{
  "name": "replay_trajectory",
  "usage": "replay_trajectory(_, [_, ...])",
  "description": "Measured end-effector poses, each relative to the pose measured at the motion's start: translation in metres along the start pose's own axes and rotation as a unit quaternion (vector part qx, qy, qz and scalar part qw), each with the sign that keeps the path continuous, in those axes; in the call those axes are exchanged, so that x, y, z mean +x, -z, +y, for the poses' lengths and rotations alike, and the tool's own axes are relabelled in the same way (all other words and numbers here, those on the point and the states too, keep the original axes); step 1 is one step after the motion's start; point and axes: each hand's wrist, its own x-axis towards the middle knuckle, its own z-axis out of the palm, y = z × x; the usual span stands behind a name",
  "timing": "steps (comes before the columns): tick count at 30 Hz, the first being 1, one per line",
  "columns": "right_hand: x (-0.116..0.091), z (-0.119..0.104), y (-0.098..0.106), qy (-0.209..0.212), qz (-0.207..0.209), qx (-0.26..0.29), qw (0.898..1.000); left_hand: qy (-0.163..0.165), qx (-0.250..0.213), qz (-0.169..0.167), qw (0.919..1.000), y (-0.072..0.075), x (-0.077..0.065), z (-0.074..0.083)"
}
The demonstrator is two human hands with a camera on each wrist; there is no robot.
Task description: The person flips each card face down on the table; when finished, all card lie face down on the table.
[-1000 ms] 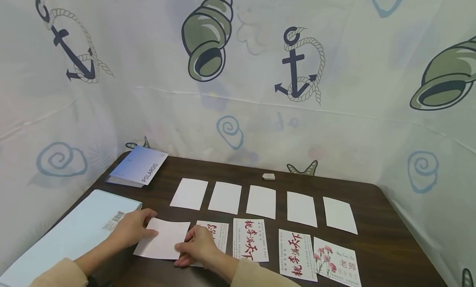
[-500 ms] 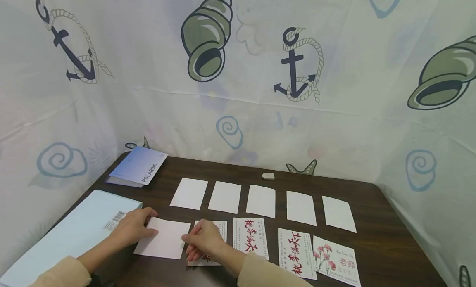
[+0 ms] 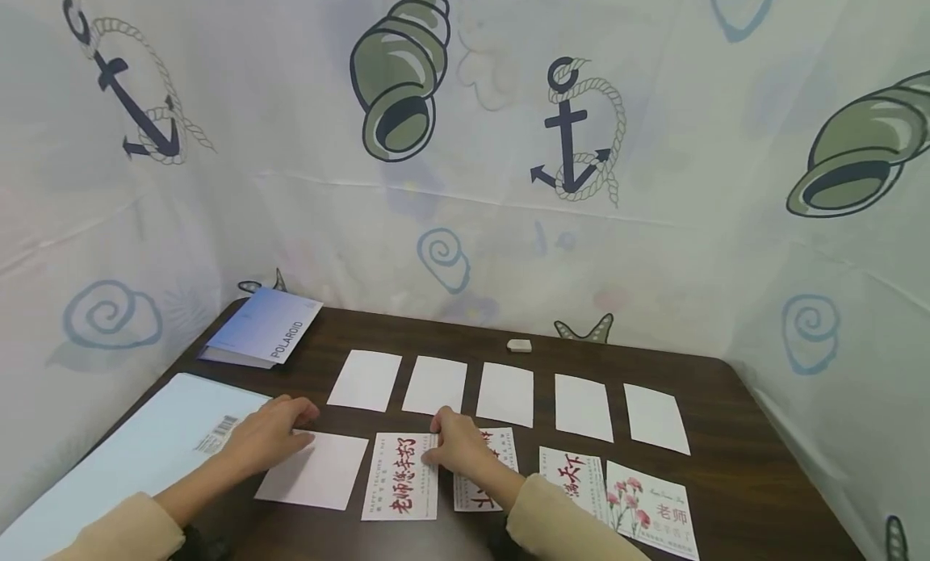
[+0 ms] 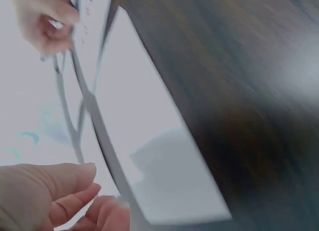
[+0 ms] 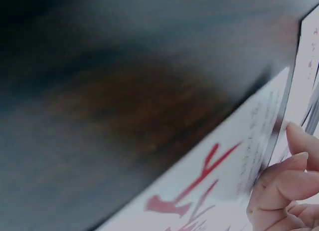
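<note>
My left hand [image 3: 272,436] hovers at the upper left corner of a blank pinkish-white card [image 3: 320,472], and casts a shadow on it. In the left wrist view, its fingers [image 4: 75,186] are bent loosely beside the card, apart from it. My right hand [image 3: 465,448] is at the right edge of a greeting card with red lettering [image 3: 398,488]. Its thumb touches that edge and the index finger lies near the top corner. Under this hand another red-lettered card [image 3: 475,500] is partly covered. Farther right lie a third lettered card [image 3: 570,472] and a flower card [image 3: 650,508], overlapping.
Several blank white cards form a back row, among them the leftmost white card [image 3: 365,381]. A blue POLAROID folder [image 3: 265,327] stands at the back left, behind a pale blue binder [image 3: 182,440]. A small white eraser [image 3: 519,345] lies near the table's back edge.
My right hand has left the pinkish card and moved right to the far edge of the red-lettered card, uncovering its lettering. That card now lies straighter. My left hand has lifted slightly off the pinkish card.
</note>
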Motion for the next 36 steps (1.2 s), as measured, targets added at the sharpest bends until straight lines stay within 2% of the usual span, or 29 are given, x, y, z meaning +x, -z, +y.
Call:
replay_trajectory(2, [0.0,0.0,0.001,0.005,0.0,-0.016,1.0,-0.011,-0.037,-0.005,0.9992,-0.002,0.003,0.011])
replay_trajectory(4, [0.0,0.0,0.001,0.004,-0.001,-0.016,1.0,-0.006,-0.076,-0.023,0.9968,-0.006,0.007,0.023])
replay_trajectory(9, [-0.001,0.001,0.0,0.012,0.005,0.008,1.0,0.045,-0.146,-0.06,0.9864,-0.022,0.019,0.046])
replay_trajectory(11, [-0.002,0.001,0.0,0.016,0.008,0.015,1.0,0.057,-0.167,-0.062,0.9823,-0.028,0.024,0.051])
replay_trajectory(17, [-0.004,0.005,-0.002,0.018,0.02,0.038,0.999,0.06,-0.206,-0.047,0.9755,-0.04,0.033,0.057])
replay_trajectory(21, [-0.008,0.002,-0.005,0.034,0.031,0.083,0.996,0.069,-0.232,-0.04,0.9694,-0.037,0.036,0.06])
replay_trajectory(25, [-0.015,-0.011,-0.011,0.055,0.013,0.155,0.986,0.07,-0.243,-0.037,0.9668,-0.029,0.04,0.064])
replay_trajectory(30, [-0.022,-0.028,-0.017,0.042,-0.003,0.186,0.982,0.038,-0.25,-0.032,0.9668,-0.02,0.042,0.076])
replay_trajectory(31, [-0.023,-0.03,-0.017,0.034,-0.008,0.201,0.979,0.033,-0.255,-0.033,0.9658,-0.018,0.041,0.078])
replay_trajectory(33, [-0.025,-0.033,-0.017,0.021,-0.023,0.25,0.968,0.022,-0.275,-0.046,0.9602,-0.016,0.04,0.08])
replay_trajectory(35, [-0.028,-0.033,-0.016,0.01,-0.036,0.306,0.951,0.007,-0.309,-0.076,0.948,-0.013,0.038,0.079])
replay_trajectory(36, [-0.029,-0.032,-0.015,0.004,-0.041,0.337,0.941,0.002,-0.331,-0.095,0.9388,-0.013,0.037,0.078])
